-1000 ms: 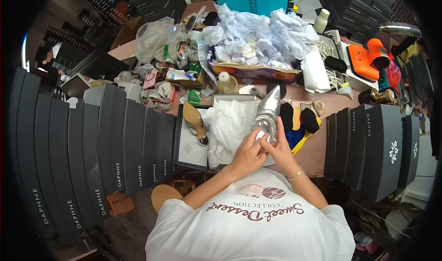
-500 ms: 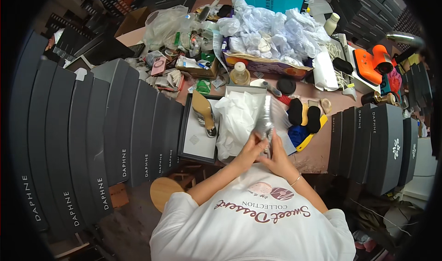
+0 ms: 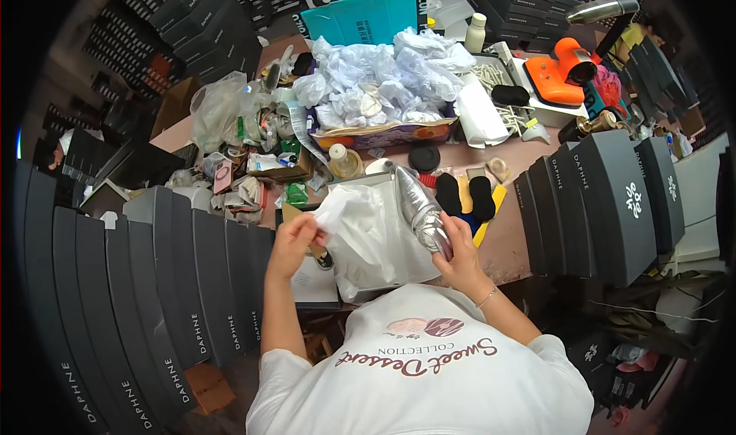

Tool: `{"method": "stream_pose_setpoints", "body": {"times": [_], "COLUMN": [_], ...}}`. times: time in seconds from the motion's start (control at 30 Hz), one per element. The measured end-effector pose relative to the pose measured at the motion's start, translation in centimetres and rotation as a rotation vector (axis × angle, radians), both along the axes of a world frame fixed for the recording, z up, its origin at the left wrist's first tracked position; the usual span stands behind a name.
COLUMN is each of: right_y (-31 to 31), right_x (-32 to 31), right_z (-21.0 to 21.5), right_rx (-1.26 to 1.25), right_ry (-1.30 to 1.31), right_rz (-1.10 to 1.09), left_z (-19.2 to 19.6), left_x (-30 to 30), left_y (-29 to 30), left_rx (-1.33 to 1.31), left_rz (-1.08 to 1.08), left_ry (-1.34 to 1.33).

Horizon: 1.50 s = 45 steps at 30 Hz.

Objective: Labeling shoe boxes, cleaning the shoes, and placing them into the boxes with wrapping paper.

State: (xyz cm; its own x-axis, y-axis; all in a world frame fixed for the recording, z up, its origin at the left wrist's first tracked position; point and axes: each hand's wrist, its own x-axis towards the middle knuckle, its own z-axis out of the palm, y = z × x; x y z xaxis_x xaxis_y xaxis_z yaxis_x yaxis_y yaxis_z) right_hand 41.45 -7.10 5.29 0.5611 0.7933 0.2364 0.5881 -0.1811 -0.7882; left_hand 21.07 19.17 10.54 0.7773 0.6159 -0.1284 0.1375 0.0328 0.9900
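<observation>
In my right hand (image 3: 458,252) is a shiny silver pointed shoe (image 3: 416,201), gripped near its rear, toe pointing away from me. My left hand (image 3: 294,243) pinches the edge of white tissue paper (image 3: 360,236) and holds it up on the left side. The tissue lines an open shoe box (image 3: 376,180) in front of me, and the silver shoe is over the box's right part. Beside the box on the left lies a dark-edged tray with a white inside (image 3: 314,283). Another shoe (image 3: 325,262) rests there, mostly hidden behind my left hand.
Rows of dark shoe boxes stand at left (image 3: 169,282) and right (image 3: 606,197). Beyond the box are a carton of crumpled paper (image 3: 383,134), a pump bottle (image 3: 345,160), black pads (image 3: 481,197) and an orange device (image 3: 556,75). Clutter and plastic bags (image 3: 218,113) fill the far left.
My hands have parted. My left hand has let go of the shoe, moved left and taken the tissue's edge. My right hand keeps the shoe, now tilted. The whole view has shifted.
</observation>
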Motion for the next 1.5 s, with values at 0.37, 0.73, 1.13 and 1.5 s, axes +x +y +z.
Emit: {"method": "stream_pose_setpoints", "body": {"times": [0.37, 0.73, 1.13, 1.5], "right_y": [-2.3, -2.4, -5.2, -9.9], "right_x": [0.9, -2.4, -15.4, -12.4], "right_z": [4.0, 5.0, -1.3, 0.1], "right_rx": [0.137, -0.207, 0.032, 0.503], "right_ry": [0.865, 1.248, 1.956, 2.306], "right_rz": [0.352, 0.494, 0.27, 0.427], "left_z": [5.3, -1.9, -5.0, 0.1], "left_x": [-1.4, -0.7, -5.9, -1.1], "left_y": [-5.4, -18.0, -13.3, -18.0], "left_rx": [0.688, 0.862, 0.719, 0.492], "left_rz": [0.378, 0.325, -0.08, -0.231], "left_ry": [0.313, 0.08, -0.016, -0.108]}}
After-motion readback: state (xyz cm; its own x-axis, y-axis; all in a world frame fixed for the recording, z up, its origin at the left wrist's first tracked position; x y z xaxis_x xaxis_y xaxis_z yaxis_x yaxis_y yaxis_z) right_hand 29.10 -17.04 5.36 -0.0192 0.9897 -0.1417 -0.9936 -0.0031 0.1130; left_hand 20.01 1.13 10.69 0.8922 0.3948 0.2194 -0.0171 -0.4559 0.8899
